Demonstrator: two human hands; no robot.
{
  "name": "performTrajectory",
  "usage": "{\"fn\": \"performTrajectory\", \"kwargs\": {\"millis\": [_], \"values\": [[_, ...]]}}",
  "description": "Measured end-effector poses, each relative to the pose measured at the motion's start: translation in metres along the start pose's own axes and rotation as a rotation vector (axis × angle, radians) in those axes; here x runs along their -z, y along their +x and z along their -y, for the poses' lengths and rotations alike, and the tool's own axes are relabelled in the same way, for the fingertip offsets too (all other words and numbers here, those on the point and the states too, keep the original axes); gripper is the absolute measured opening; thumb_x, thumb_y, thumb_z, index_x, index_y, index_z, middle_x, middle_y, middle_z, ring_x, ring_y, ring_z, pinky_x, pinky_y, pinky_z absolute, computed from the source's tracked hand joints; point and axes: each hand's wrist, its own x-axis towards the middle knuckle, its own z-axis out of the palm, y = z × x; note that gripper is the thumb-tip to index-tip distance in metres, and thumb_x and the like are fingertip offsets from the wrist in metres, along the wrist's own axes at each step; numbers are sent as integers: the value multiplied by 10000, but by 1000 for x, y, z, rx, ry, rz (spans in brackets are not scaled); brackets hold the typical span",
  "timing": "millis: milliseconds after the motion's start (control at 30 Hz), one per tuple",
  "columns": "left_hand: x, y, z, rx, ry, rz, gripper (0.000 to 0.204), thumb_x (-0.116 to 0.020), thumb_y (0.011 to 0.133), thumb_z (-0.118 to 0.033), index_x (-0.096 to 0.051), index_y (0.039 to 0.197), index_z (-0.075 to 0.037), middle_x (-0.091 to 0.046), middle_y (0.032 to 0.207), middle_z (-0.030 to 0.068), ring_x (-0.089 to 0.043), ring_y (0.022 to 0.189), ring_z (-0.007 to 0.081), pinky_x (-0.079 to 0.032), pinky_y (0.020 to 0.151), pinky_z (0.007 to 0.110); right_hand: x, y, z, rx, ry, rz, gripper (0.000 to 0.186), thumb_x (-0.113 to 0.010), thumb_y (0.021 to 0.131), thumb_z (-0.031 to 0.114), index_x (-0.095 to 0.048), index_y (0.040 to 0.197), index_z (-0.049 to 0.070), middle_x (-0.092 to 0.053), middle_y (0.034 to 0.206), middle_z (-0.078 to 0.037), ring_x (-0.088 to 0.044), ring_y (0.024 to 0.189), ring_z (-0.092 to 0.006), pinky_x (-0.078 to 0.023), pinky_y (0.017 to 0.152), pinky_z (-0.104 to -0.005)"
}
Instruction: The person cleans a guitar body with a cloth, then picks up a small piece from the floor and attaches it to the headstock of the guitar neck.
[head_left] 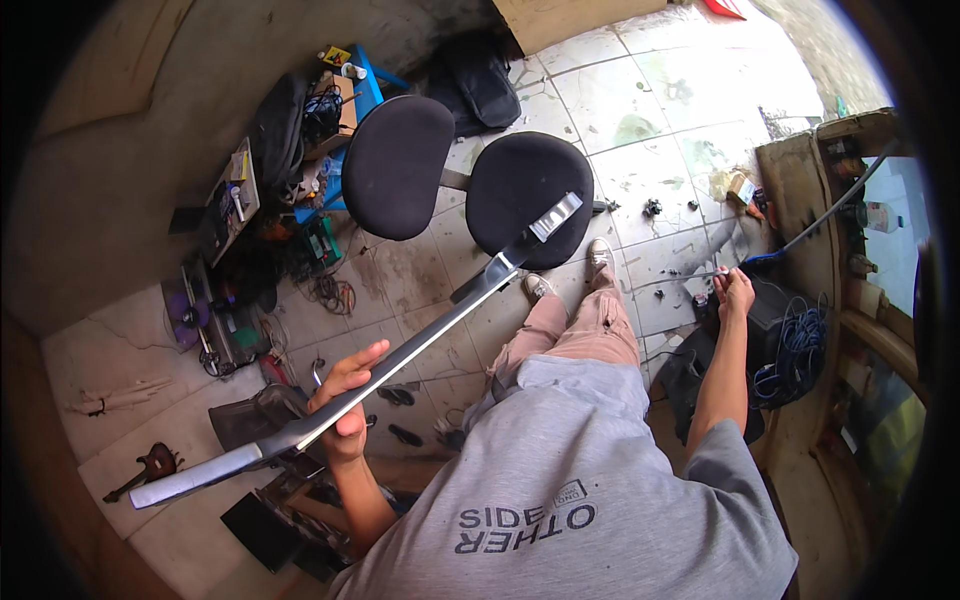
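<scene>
A long dark grey bar [385, 372] with pale, bent ends slants across the left and middle of the head view. My left hand [348, 400] is closed around it, left of my body. Its far end passes over the black padded seat [515, 180] of an office chair; I cannot tell whether they touch. The chair's black backrest [400, 165] stands left of the seat. Out to the right, my right hand [736, 293] pinches a thin dark rod [700, 273], held over the floor. What kind of tool the rod is cannot be made out.
Small black parts [652, 208] lie on the dirty tiled floor beyond my feet. At right, a coil of blue cable [795, 345] rests by a black box. A black bag [475, 88] lies behind the chair; a purple-and-black device [190, 315] and loose cables [333, 294] are at left.
</scene>
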Motion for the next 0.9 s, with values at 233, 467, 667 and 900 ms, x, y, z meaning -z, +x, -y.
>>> {"fn": "performTrajectory", "kwargs": {"millis": [233, 467, 667, 900], "values": [[-10, 14, 1, 31, 96, 22, 706, -664, 912, -644, -658, 1125, 29, -685, 1232, 304, -659, 1209, 435, -507, 1053, 516, -18, -53, 43, 337, -597, -15, 129, -721, 933, 77, -758, 1008, -22, -767, 893, -89, -733, 819, -154, -580, 671, -273], [-32, 42, 3, -43, -112, 99, 493, -674, 938, -465, -643, 1029, 19, -708, 1148, 289, -656, 1199, 466, -408, 1127, 604, 6, -21, 30, 283, -470, 62, 221, -714, 875, -12, -759, 1090, -31, -764, 966, -111, -730, 803, -157, -599, 721, -283], [-47, 77, 18, -119, -394, 167, 264, -635, 828, -293, -606, 888, -38, -652, 843, 154, -669, 865, 343, -463, 1017, 541, 24, -25, 30, 383, -516, 103, 300, -717, 848, 24, -737, 1136, -59, -751, 962, -103, -697, 756, -147, -566, 687, -272], [-54, 129, 10, -121, -495, -78, 218, -609, 853, -255, -543, 852, -48, -538, 747, 86, -533, 737, 235, -449, 849, 432, 15, -55, 68, 379, -613, 71, 151, -723, 881, 89, -767, 991, -4, -756, 813, -64, -691, 685, -118, -557, 634, -263]]}}
